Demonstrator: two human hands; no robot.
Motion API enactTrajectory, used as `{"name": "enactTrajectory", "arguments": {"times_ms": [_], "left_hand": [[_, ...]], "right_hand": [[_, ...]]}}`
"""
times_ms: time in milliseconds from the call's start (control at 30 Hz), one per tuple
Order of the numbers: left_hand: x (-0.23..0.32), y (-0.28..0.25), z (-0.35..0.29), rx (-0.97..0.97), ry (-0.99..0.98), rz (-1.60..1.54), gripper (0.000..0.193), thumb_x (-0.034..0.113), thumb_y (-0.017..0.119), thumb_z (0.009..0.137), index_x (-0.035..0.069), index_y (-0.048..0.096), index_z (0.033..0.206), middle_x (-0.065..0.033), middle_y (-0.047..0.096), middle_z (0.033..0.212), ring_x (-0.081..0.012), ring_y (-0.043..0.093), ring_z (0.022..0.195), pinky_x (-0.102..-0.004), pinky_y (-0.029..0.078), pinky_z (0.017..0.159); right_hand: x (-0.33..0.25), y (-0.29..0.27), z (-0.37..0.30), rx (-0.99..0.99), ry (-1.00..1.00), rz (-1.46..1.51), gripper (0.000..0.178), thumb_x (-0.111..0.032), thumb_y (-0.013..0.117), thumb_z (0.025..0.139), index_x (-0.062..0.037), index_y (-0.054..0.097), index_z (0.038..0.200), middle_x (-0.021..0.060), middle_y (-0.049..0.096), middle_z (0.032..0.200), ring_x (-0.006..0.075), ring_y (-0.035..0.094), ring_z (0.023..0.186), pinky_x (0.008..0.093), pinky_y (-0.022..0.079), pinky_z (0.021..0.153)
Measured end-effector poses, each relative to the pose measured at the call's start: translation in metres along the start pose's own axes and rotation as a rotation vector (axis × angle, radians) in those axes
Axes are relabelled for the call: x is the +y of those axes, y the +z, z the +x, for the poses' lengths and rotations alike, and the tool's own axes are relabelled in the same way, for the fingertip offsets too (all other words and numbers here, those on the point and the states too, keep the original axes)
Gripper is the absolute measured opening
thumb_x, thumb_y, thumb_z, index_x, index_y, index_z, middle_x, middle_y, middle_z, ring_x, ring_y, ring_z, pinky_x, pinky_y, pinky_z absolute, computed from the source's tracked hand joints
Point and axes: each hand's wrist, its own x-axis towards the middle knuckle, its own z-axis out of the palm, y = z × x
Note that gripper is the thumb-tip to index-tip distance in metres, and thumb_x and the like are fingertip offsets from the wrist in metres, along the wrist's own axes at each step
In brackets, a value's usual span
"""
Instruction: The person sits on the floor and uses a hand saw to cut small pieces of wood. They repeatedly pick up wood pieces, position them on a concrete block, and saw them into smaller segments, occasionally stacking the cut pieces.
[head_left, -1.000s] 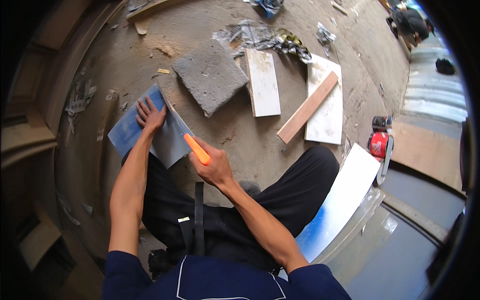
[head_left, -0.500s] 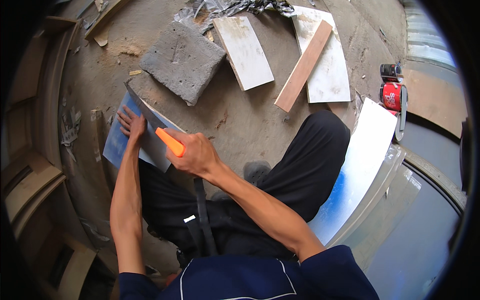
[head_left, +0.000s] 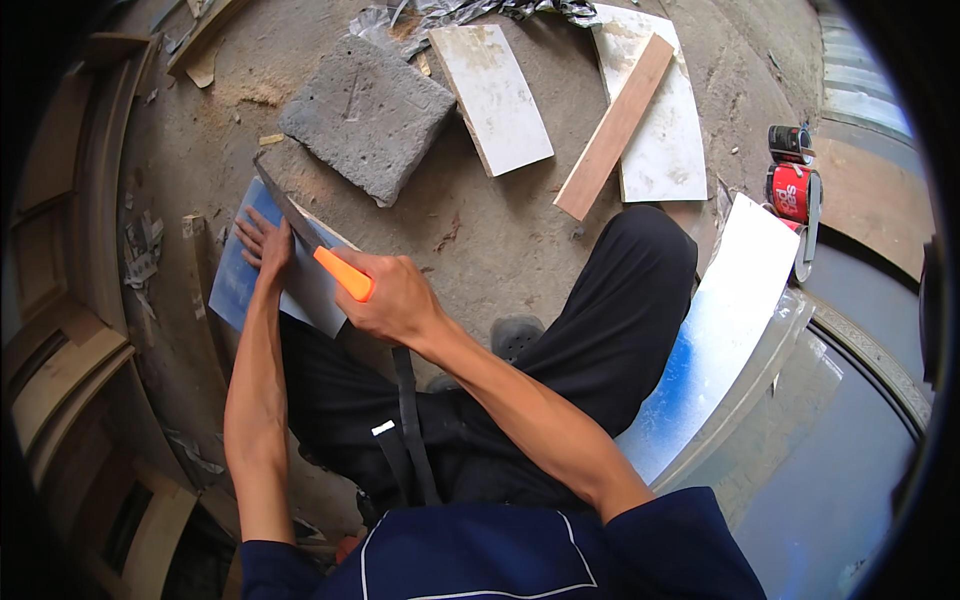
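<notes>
A hand saw with an orange handle (head_left: 343, 274) is gripped in my right hand (head_left: 391, 300). Its dark blade (head_left: 292, 213) runs up and to the left across a blue-and-white board (head_left: 236, 283). The blade lies along the board's right side; whether its teeth are in a cut I cannot tell. My left hand (head_left: 264, 240) lies flat on the board with fingers spread, just left of the blade. The board's lower end rests by my left thigh.
Beyond the board sits a grey concrete block (head_left: 366, 112). White boards (head_left: 497, 98) and a brown wood strip (head_left: 616, 128) lie farther right. Red and black cans (head_left: 791, 192) stand at the right, near a long blue-sprayed white board (head_left: 735, 270). Wooden frames (head_left: 75, 375) line the left.
The view has shifted slightly. The right hand and saw have moved a little, staying along the same line on the board. The left hand keeps its place on the board.
</notes>
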Motion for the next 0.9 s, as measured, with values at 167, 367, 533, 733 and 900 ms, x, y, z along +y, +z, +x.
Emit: {"name": "enactTrajectory", "arguments": {"times_ms": [167,367,533,733,900], "left_hand": [[-0.012,0.002,0.006,0.025,0.018,-0.019,0.098,0.066,0.041,0.089,0.014,-0.011,0.153,-0.0173,-0.02,0.158,-0.0342,-0.023,0.145,-0.0587,-0.009,0.112],[0.009,-0.012,-0.004,-0.038,-0.018,-0.039,0.099,0.066,0.042,0.089,0.012,-0.012,0.153,-0.0178,-0.021,0.158,-0.0344,-0.024,0.145,-0.0596,-0.01,0.111],[0.004,-0.015,-0.001,-0.037,-0.014,-0.05,0.099,0.066,0.042,0.088,0.013,-0.012,0.153,-0.0176,-0.021,0.158,-0.034,-0.024,0.145,-0.0596,-0.009,0.111],[0.012,-0.017,-0.004,-0.043,-0.001,-0.053,0.099,0.067,0.041,0.088,0.013,-0.01,0.153,-0.0174,-0.02,0.158,-0.0337,-0.023,0.145,-0.0594,-0.008,0.111],[0.011,-0.018,-0.008,-0.025,-0.019,-0.068,0.1,0.068,0.042,0.088,0.013,-0.01,0.153,-0.0169,-0.019,0.159,-0.0339,-0.022,0.145,-0.0593,-0.008,0.111]], "right_hand": [[-0.001,0.0,0.006,-0.045,0.02,0.053,0.039,-0.017,0.06,0.077,-0.0075,0.066,0.114,0.0217,0.065,0.078,0.041,0.063,0.071,0.0426,0.052,0.065],[0.002,-0.01,-0.007,-0.031,0.022,0.074,0.038,-0.014,0.06,0.078,-0.006,0.065,0.114,0.022,0.065,0.078,0.0397,0.064,0.07,0.0403,0.052,0.065],[0.001,-0.017,-0.018,-0.027,-0.053,0.08,0.037,-0.013,0.06,0.078,-0.0059,0.066,0.114,0.0211,0.065,0.078,0.037,0.066,0.07,0.0384,0.053,0.066],[-0.007,-0.029,0.002,-0.142,0.136,0.11,0.037,-0.012,0.061,0.078,-0.0071,0.066,0.114,0.0196,0.066,0.078,0.0349,0.067,0.07,0.0372,0.053,0.067],[-0.009,-0.04,-0.037,-0.1,-0.015,0.058,0.037,-0.015,0.059,0.079,-0.0076,0.066,0.114,0.02,0.066,0.078,0.0353,0.066,0.069,0.0376,0.053,0.066]]}}
